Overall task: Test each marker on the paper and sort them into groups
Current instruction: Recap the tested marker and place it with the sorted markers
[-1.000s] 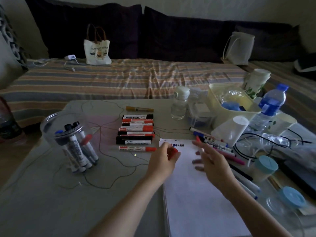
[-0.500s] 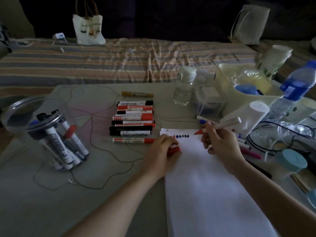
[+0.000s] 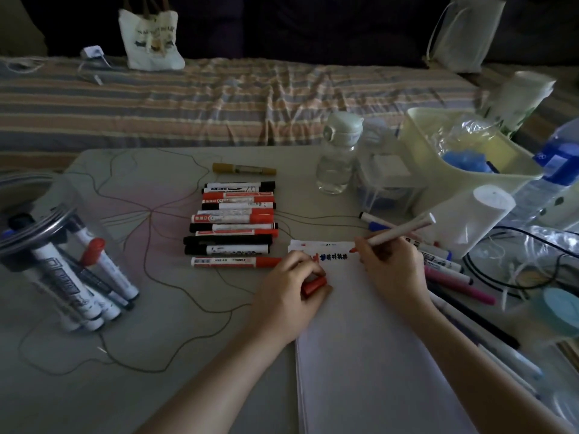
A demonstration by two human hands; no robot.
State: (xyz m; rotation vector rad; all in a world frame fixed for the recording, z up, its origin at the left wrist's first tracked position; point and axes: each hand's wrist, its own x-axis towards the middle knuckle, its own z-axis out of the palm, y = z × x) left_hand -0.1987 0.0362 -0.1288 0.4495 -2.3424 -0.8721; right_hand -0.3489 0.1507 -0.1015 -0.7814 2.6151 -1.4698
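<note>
Testing is the step in hand: the right hand pinches a slim pale marker like a pen, its red tip at the far end of the paper, just right of a short row of blue and red scribbles; whether the tip touches the sheet cannot be told. The left hand rests on the sheet's left edge, fingers curled round a red cap. By my judgement the next move calls for a short stroke beside the earlier marks, then the cap pushed back on and the marker laid with its like. Sorted markers lie in a neat row to the left of the paper, stubby round barrels with white labels and red or black caps, with an ochre one apart on the far side. A clear plastic jar at far left holds more of them standing at a slant. Thinner pens, pink, blue and white, lie right of the sheet, partly under the right wrist. The paper is a smooth, matt white stack; the table is dull grey-green with thin looping lines across it.
</note>
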